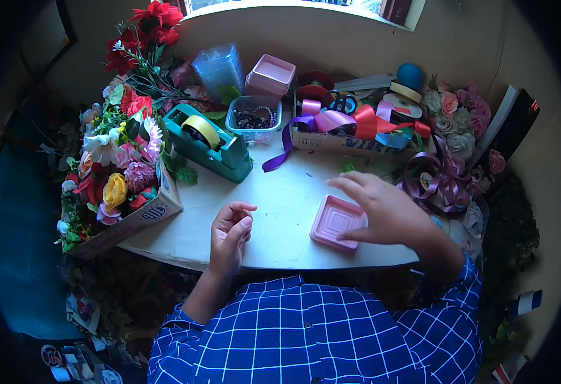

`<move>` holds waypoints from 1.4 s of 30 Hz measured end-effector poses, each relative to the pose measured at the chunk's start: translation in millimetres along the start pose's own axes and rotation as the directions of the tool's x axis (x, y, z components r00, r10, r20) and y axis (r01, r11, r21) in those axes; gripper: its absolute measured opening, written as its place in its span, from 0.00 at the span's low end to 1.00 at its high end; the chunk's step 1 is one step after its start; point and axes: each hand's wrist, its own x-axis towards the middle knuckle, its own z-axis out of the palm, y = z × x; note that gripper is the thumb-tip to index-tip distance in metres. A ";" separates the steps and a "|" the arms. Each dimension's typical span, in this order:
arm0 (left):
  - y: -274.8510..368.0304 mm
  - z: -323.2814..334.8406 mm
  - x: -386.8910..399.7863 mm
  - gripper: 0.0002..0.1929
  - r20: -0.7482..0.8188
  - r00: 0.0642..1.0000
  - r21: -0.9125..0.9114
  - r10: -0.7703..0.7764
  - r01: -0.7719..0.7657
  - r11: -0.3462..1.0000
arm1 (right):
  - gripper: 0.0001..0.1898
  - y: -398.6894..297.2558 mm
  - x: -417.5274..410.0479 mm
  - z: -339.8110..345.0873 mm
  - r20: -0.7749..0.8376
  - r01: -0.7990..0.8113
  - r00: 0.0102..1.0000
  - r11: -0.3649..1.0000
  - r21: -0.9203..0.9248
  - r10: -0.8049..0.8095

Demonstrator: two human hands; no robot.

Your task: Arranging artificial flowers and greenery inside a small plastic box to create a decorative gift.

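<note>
A small square pink plastic tray (342, 216) with stepped square ridges in its base lies on the white table, a little right of the middle. My right hand (381, 209) hovers over the tray's right side, slightly blurred, with thumb and fingers spread apart. Its thumb hides part of the tray's near right corner, and I see nothing held in the hand. To the left, near the table's front edge, my left hand (231, 235) is raised with fingers loosely curled and nothing between them.
A green tape dispenser (227, 156) stands left, beside a cardboard box (165, 201) of artificial flowers. Behind are a clear container (254, 115) of beads, stacked pink trays (271, 74) and a carton (328, 141) of ribbons and scissors (343, 102). Purple ribbon loops (434, 180) lie right.
</note>
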 end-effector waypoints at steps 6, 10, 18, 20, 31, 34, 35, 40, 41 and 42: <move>-3.3 17.8 -6.9 0.11 0.135 0.984 0.387 0.112 -0.157 0.908 | 0.51 6.3 -28.9 67.8 -0.188 -0.071 0.977 0.981 0.180 0.105; 5.9 37.5 -15.4 0.12 0.242 0.970 0.502 -0.036 -0.093 0.860 | 0.51 -2.1 -36.2 80.5 -0.396 -0.002 0.896 0.892 0.453 0.203; 17.0 60.5 -20.0 0.08 0.305 0.952 0.473 -0.028 -0.126 0.872 | 0.54 -28.7 -26.8 103.1 -0.404 0.234 0.898 0.589 0.773 0.173; 18.1 59.9 -21.0 0.07 0.302 0.953 0.470 -0.013 -0.137 0.872 | 0.53 -30.6 -24.7 107.2 -0.403 0.255 0.900 0.547 0.797 0.168; 18.2 56.4 -23.9 0.05 0.324 0.946 0.487 0.013 -0.178 0.855 | 0.55 -38.3 -18.3 113.9 -0.320 0.258 0.933 0.311 0.915 0.165; 18.6 56.7 -23.6 0.05 0.345 0.938 0.499 0.007 -0.190 0.846 | 0.58 -37.5 -18.3 117.3 -0.258 0.219 0.948 0.208 0.953 0.185; 18.3 56.8 -23.3 0.05 0.345 0.939 0.498 0.007 -0.189 0.846 | 0.58 -36.7 -18.1 118.2 -0.257 0.218 0.948 0.209 0.953 0.185; 20.2 59.6 -23.7 0.04 0.367 0.928 0.523 0.055 -0.255 0.814 | 0.58 -35.7 -18.4 123.4 -0.305 0.280 0.934 0.149 0.949 0.186; 19.8 60.0 -23.7 0.04 0.370 0.927 0.521 0.054 -0.255 0.814 | 0.58 -35.6 -18.8 123.1 -0.306 0.280 0.933 0.150 0.948 0.189; 19.0 59.8 -24.9 0.04 0.363 0.929 0.528 0.068 -0.265 0.807 | 0.58 -35.3 -18.3 123.2 -0.309 0.283 0.933 0.155 0.947 0.183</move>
